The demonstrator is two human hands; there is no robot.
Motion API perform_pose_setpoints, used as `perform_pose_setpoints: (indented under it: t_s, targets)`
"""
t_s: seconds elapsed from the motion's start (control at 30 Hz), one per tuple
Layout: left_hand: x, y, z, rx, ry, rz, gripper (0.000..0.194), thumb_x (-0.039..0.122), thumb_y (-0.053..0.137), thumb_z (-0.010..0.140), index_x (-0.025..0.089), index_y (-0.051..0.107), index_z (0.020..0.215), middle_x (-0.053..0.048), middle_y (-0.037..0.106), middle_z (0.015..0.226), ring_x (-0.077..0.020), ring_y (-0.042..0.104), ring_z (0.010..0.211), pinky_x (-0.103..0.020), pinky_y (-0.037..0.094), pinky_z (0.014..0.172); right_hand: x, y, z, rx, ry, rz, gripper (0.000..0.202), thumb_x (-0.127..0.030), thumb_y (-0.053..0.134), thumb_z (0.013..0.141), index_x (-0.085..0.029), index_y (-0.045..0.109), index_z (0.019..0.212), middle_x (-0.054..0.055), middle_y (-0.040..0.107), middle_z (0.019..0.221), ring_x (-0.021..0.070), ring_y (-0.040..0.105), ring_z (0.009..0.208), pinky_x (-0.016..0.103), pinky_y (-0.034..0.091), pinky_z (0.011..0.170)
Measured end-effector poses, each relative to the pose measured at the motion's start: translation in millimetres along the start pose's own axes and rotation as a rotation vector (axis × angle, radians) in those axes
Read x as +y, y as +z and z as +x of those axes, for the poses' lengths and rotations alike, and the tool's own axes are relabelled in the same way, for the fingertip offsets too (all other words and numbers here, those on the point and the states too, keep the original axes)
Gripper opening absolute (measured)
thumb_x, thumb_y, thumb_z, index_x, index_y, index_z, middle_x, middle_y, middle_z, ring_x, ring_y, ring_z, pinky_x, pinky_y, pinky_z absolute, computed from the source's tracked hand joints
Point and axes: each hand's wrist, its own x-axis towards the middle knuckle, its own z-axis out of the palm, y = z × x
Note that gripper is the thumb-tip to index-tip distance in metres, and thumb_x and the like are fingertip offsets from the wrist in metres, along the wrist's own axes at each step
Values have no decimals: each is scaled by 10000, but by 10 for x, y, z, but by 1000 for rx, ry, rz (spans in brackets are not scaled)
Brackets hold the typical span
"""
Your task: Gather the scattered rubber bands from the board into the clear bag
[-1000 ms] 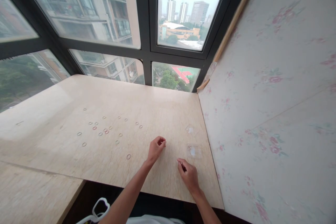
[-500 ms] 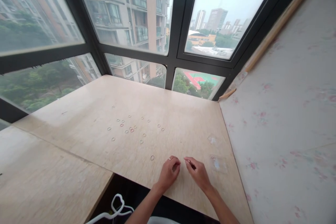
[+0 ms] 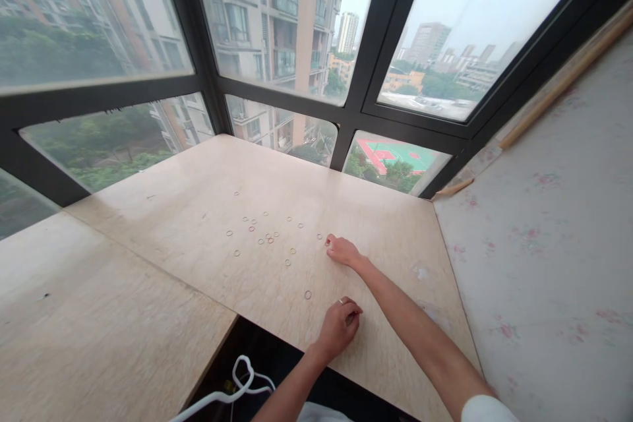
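Note:
Several small thin rings lie scattered on the pale wooden tabletop [image 3: 198,264]. My right hand [image 3: 341,250] reaches out over the table, its fingertips closed at a ring [image 3: 327,244] at the right end of the group. Just left of those fingertips lies another ring [image 3: 319,237]. Near the front edge, my left hand [image 3: 340,328] is closed in a pinch; whatever it holds is too small to make out. A single ring [image 3: 308,295] lies to its upper left, apart from the others.
Two clear plastic bags [image 3: 420,273] lie toward the right wall, one partly behind my right forearm. A white cable [image 3: 212,397] hangs in the dark gap below the front edge. Dark-framed windows [image 3: 277,97] border the back; a flowered wall [image 3: 539,244] is at right.
My right hand has moved away from my left hand, forward to the ring at the right end. My left hand stays near the front edge. The view has shifted a little.

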Motion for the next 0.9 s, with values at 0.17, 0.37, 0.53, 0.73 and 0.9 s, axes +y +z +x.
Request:
perform_pose_setpoints:
  t_s: [0.17, 0.37, 0.53, 0.73, 0.9]
  targets:
    - [3, -19, -5, -14, -8, 11, 220, 71, 488, 761, 179, 660, 848, -68, 652, 861, -173, 596, 794, -280, 450, 705, 42, 41, 13, -74, -2, -99, 287, -370, 547, 912, -155, 581, 1099, 56, 612, 1068, 174, 608, 909, 385, 505, 805]
    - [-14, 0, -8, -11, 2, 39, 216, 71, 484, 764, 181, 646, 855, -58, 643, 851, -163, 587, 778, -269, 440, 702, 87, 77, -153, -64, -47, -64, 249, -368, 552, 906, -148, 608, 1011, 43, 635, 985, 157, 614, 851, 362, 501, 779]
    - [-3, -4, 6, 20, 2, 7, 203, 77, 477, 772, 181, 637, 838, -50, 633, 832, -156, 583, 771, -261, 435, 688, 117, 19, -362, 6, -117, 106, 107, -265, 571, 841, -172, 619, 865, -19, 639, 667, 114, 597, 631, 221, 432, 623]
    - [32, -31, 40, 127, -78, -93, 150, 117, 488, 792, 185, 622, 804, -42, 645, 815, -155, 590, 764, -259, 440, 677, 205, -4, -690, 86, -117, 328, 176, -297, 442, 890, -177, 570, 895, -77, 557, 496, 70, 518, 442, 159, 374, 494]
    - [34, -22, 42, 59, -54, -46, 161, 101, 484, 781, 178, 622, 812, -41, 633, 807, -144, 569, 729, -249, 424, 650, 224, 28, -785, 118, -70, 393, 198, -307, 419, 890, -180, 571, 884, -78, 539, 484, 74, 515, 436, 163, 377, 504]
